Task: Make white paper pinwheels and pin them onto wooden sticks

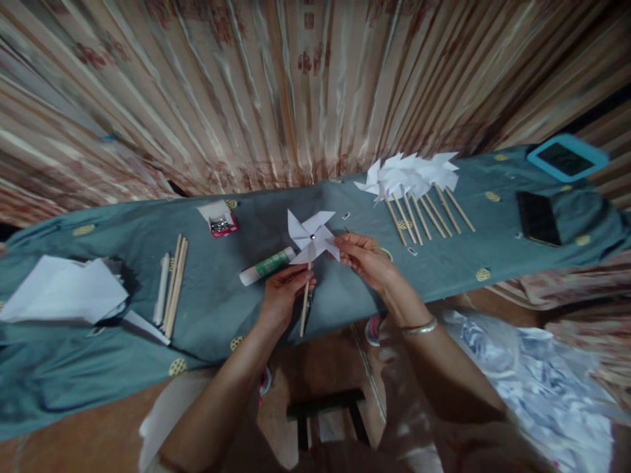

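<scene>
A white paper pinwheel (315,238) with a shiny pin at its centre is held up over the table, fixed to a wooden stick (305,309). My left hand (283,295) is closed around that stick just below the blades. The fingers of my right hand (367,259) pinch the tip of the pinwheel's right blade. Close to my left hand lies a white and green glue stick (269,265). Something light green, partly hidden, shows behind my right hand.
Several finished pinwheels (414,176) lie in a row at the back right, near a phone (538,218) and a blue-framed tablet (568,157). Leftward are an open box of pins (223,225), loose sticks (175,289) and white paper (62,289). A bag of paper scraps (547,381) sits below right.
</scene>
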`<state>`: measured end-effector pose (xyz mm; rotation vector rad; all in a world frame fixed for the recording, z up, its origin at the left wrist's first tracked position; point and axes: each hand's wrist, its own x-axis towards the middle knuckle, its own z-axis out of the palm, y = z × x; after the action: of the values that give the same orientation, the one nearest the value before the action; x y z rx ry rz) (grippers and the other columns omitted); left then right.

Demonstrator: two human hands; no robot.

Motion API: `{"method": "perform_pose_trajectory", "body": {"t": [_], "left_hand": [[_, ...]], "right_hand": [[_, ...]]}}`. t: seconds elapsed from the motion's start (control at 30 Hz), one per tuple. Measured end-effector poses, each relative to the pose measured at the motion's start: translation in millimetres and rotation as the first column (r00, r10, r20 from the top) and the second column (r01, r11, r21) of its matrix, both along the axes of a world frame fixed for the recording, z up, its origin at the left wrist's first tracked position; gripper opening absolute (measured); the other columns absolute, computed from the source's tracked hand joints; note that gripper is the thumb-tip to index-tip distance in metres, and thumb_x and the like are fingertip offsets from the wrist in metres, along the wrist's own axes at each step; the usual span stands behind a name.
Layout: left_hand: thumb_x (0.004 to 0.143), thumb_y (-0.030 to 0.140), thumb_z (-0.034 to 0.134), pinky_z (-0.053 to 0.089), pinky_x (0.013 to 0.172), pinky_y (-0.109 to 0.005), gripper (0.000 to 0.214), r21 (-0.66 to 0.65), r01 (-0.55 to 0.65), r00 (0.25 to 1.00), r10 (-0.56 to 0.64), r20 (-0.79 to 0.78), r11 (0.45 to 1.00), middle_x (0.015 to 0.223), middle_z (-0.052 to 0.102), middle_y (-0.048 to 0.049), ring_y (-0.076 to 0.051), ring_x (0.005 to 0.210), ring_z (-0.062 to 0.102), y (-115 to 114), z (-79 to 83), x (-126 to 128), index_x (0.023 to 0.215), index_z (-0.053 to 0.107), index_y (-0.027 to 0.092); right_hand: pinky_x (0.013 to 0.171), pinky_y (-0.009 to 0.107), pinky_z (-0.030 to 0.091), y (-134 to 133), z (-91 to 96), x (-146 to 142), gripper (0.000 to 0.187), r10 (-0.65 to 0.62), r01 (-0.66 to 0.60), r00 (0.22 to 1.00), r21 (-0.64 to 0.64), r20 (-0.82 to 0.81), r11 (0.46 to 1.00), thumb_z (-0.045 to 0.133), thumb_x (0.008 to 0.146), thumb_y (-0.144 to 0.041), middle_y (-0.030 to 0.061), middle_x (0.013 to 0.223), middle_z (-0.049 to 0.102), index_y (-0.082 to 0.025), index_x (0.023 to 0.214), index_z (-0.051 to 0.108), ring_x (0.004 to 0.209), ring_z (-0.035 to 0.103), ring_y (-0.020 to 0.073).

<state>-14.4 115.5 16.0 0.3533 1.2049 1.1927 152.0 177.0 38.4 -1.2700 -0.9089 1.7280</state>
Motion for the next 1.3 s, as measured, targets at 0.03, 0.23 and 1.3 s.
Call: {"method": "perform_pose_trajectory", "body": {"t": [0.03,0.23,1.3], "left_hand": [[0.039,0.030,0.094,0.052,0.063,-0.025,0.044,0.003,-0.006,1.000,0.006,-0.002,1.000,0.074,0.074,-0.0053,-0.012,0.059,0.065,1,-0.5,0,0.075,0.076,0.013],[0.039,0.029,0.093,0.052,0.066,-0.027,0.042,0.030,-0.020,1.000,0.021,-0.018,0.999,0.073,0.074,-0.0048,-0.013,0.060,0.065,4,-2.0,1,0.074,0.076,0.013],[0.043,0.032,0.094,0.053,0.071,-0.027,0.041,0.091,0.009,1.000,-0.008,-0.012,0.996,0.072,0.075,-0.0046,-0.014,0.064,0.067,3,-2.8,-2,0.075,0.076,0.014]], "right_hand": [[0.058,0.022,0.042,0,-0.6,-1,0.047,0.000,0.000,1.000,0.004,-0.002,1.000,0.089,0.043,-0.052,-0.0045,0.061,0.060,-0.020,0.067,0.067,0.056,0.049,0.0074],[0.057,0.022,0.041,-1,-2.7,-5,0.044,-0.013,0.013,1.000,0.007,-0.020,1.000,0.090,0.044,-0.049,-0.0051,0.060,0.058,-0.019,0.064,0.066,0.055,0.047,0.0065],[0.061,0.024,0.047,-17,-16.5,-21,0.042,0.200,-0.196,0.980,0.099,-0.023,0.976,0.085,0.056,-0.055,-0.0002,0.066,0.070,-0.018,0.067,0.070,0.060,0.060,0.0101]]}}
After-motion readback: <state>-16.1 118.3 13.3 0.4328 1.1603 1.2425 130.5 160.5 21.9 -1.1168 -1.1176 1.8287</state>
